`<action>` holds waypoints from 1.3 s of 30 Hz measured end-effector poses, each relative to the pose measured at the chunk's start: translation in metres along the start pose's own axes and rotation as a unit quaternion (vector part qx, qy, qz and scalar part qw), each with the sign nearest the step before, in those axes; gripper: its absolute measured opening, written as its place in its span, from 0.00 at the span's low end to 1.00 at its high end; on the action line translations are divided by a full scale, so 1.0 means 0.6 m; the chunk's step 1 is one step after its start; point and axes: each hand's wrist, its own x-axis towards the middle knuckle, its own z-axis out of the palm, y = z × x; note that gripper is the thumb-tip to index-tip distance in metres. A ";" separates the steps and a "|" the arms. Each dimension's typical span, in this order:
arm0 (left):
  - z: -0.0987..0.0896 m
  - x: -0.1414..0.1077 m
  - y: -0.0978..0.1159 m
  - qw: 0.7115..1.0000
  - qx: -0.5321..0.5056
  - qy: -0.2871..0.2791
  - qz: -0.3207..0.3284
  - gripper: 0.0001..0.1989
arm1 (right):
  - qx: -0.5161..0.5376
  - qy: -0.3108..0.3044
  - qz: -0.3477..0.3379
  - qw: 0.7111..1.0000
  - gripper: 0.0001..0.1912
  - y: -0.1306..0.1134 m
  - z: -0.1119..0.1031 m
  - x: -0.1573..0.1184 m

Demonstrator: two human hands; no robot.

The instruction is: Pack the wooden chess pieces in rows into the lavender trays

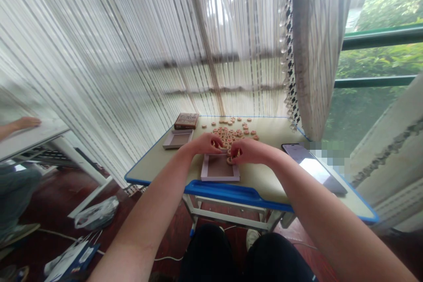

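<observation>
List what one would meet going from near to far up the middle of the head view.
The wearer's knees → the table's blue front edge → the nearer open tray → the main cluster of round pieces → the striped curtain.

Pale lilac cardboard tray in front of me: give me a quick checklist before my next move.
1. Shallow pale lilac cardboard tray open side up on the cream-topped table: ok.
2. Small, round, pale wooden pieces all in one cluster: not ok; several lie apart.
3. Left hand near the tray's far edge: ok.
4. Right hand gripping a piece firmly: cannot tell; fingers hide the contact.
5. Second lilac cardboard tray apart from both hands: ok.
</observation>
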 end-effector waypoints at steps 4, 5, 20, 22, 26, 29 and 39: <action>0.004 0.001 -0.005 1.000 0.024 -0.011 0.002 0.11 | -0.008 -0.024 -0.010 1.000 0.11 -0.008 -0.004 -0.005; 0.004 0.001 -0.005 1.000 0.028 -0.011 0.000 0.10 | -0.006 -0.024 -0.012 1.000 0.11 -0.008 -0.004 -0.005; 0.019 0.001 0.023 0.987 0.126 0.017 0.100 0.17 | 0.006 0.021 -0.027 0.999 0.12 0.005 -0.008 -0.005; 0.021 0.001 0.026 0.988 0.120 0.017 0.098 0.16 | 0.007 0.012 -0.028 1.000 0.12 0.005 -0.005 -0.003; 0.024 0.003 0.031 0.989 0.117 0.011 0.089 0.15 | 0.009 -0.003 -0.031 0.999 0.10 0.004 0.002 0.000; 0.024 0.004 0.032 0.988 0.123 0.010 0.089 0.15 | 0.003 -0.002 -0.041 0.999 0.09 -0.001 0.002 0.000; 0.024 0.007 0.022 0.995 0.076 0.057 0.036 0.07 | 0.014 0.017 -0.068 0.997 0.11 0.006 0.011 0.007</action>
